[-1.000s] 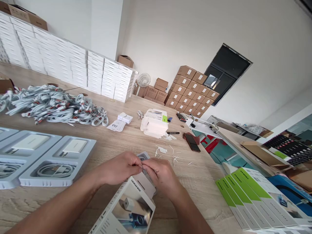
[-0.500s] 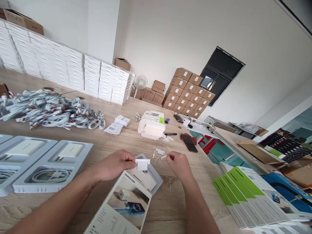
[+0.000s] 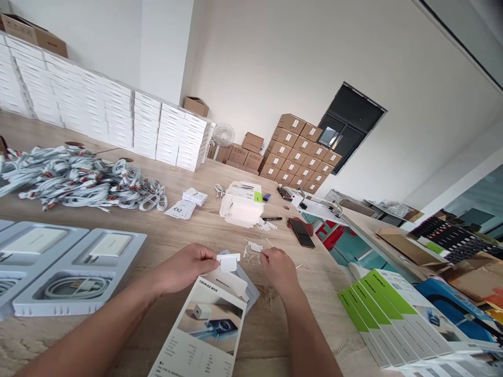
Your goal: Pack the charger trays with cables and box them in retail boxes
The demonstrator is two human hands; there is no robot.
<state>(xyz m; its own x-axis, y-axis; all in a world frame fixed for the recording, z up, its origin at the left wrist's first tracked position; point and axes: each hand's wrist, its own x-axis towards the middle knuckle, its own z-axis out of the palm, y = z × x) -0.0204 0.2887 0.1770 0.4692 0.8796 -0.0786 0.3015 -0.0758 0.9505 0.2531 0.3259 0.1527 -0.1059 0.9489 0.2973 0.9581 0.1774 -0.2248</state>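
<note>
Sticker tab (image 3: 229,262): a small white piece pinched between thumb and forefinger of the left hand (image 3: 187,269), held just above the open end of the grey tray (image 3: 251,289). That tray protrudes from the printed sleeve box (image 3: 204,335), which lies nearest the camera on the desk (image 3: 188,230).

Right hand (image 3: 277,269): fingertips closed on a thin white strip, apparently peeled backing, held just right of the tray. What lies under the fingers cannot be confirmed.

Risks, near to far:

1. Sleeve box is unrestrained; neither hand presses on it. A push from the left hand could slide it, and the tray could slip further out.
2. Sticker tab is held by one edge only. It could fold on itself or catch the wrong surface if lowered at an angle.
3. Paper scraps (image 3: 255,246) lie just beyond the hands. A loose strip dropped here could stick to the tray or the box.
4. Green-edged boxes (image 3: 377,309) stand fanned near the right forearm at the desk edge; an outward elbow sweep could dislodge them.
5. Filled trays (image 3: 78,272) at left each hold a charger and coiled cable; well apart, low risk.
6. Phone (image 3: 302,233), pen (image 3: 272,218) and cable pile (image 3: 78,178) lie beyond reach.
</note>
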